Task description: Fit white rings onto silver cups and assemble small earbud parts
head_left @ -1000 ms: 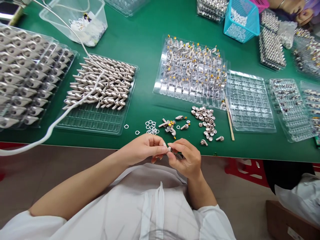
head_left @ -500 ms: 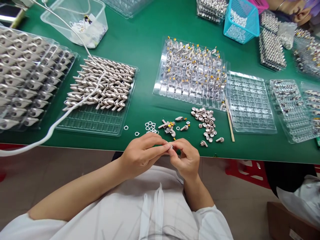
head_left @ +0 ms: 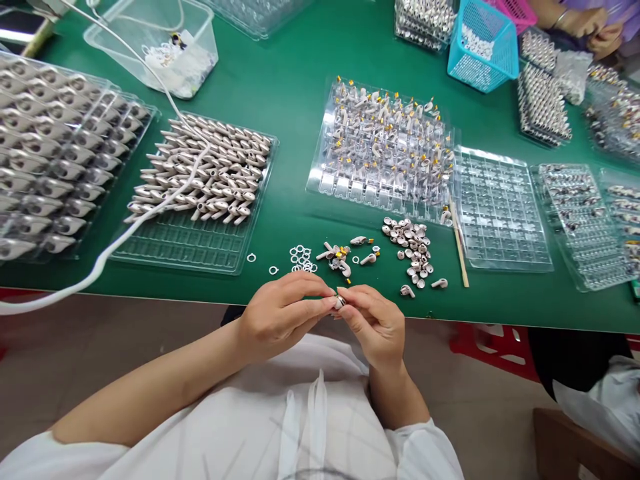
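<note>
Between the fingertips of both hands is a small beige earbud [head_left: 341, 302], held just off the table's front edge; its far side is hidden by the fingers. My left hand [head_left: 283, 313] pinches it from the left, and my right hand [head_left: 380, 327] from the right with thumb and forefinger. Just beyond lie white rings [head_left: 301, 257] and a small heap of earbud parts with yellow tabs [head_left: 339, 253]. To the right is a pile of round beige caps [head_left: 411, 240], with two stemmed earbud shells [head_left: 439, 283] close by.
A clear tray of tabbed earbud parts [head_left: 385, 147] lies ahead, a wooden stick [head_left: 460, 250] beside it. At left, a white cable [head_left: 135, 227] crosses a tray of beige shells [head_left: 210, 167]. A blue basket [head_left: 483, 57] stands far right, near another person's hands [head_left: 597, 33].
My right hand has moved slightly right and down, its fingers less curled. More of the earbud now shows between the fingertips. The loose parts on the table lie as before.
</note>
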{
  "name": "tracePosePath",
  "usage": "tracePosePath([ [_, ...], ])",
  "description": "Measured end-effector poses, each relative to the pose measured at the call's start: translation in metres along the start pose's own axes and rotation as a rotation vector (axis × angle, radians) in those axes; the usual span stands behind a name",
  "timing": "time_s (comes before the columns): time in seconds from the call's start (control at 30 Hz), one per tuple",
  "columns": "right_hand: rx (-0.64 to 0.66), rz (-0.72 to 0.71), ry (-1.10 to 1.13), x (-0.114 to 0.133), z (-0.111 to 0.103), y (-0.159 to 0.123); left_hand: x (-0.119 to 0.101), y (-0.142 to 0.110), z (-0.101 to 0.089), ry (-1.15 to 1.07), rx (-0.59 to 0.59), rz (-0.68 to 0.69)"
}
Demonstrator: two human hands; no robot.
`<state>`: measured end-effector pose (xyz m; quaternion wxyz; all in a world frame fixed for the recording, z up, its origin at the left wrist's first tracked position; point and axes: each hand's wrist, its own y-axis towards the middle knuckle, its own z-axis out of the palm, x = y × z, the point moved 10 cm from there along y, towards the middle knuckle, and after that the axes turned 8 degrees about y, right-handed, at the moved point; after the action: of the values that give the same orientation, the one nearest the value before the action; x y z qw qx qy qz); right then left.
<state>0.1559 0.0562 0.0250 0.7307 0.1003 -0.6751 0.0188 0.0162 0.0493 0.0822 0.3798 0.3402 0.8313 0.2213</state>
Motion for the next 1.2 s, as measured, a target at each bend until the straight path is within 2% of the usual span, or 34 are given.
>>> tracePosePath([
  [0.53,0.016,0.068,0.113,-0.007,0.0,0.004,-0.002,0.001,-0.004,-0.001,-0.029,0.005],
  [0.8,0.023,0.041,0.164,-0.004,0.003,0.008,-0.002,0.001,-0.005,-0.018,-0.025,-0.003],
  [0.97,0.066,0.09,0.139,-0.009,0.005,0.007,0.0,0.001,-0.004,-0.01,-0.01,-0.003],
  [1.2,0.07,0.141,0.239,-0.016,0.004,0.006,-0.001,0.001,-0.005,-0.033,-0.015,-0.006],
])
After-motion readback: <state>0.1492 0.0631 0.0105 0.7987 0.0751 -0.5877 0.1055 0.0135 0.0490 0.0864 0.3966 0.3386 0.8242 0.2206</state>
